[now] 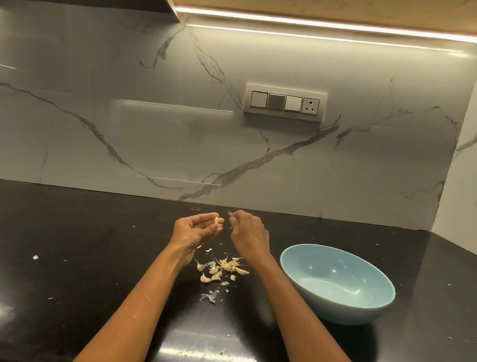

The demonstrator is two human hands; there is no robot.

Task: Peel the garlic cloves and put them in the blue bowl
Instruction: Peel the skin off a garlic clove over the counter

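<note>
Tabletop (72, 250) carries unpeeled garlic cloves (222, 269) beside empty blue bowl (336, 283). Left hand (195, 229) pinches clove (216, 221); right hand (247, 233) pinches skin scrap (229, 213). Clove likely light, firm, slippery: grip mid-body.

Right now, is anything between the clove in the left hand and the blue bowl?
Yes: the right hand hangs between the garlic clove, held in the left hand, and the blue bowl. It pinches a scrap of peel. The bowl looks empty inside.
</note>
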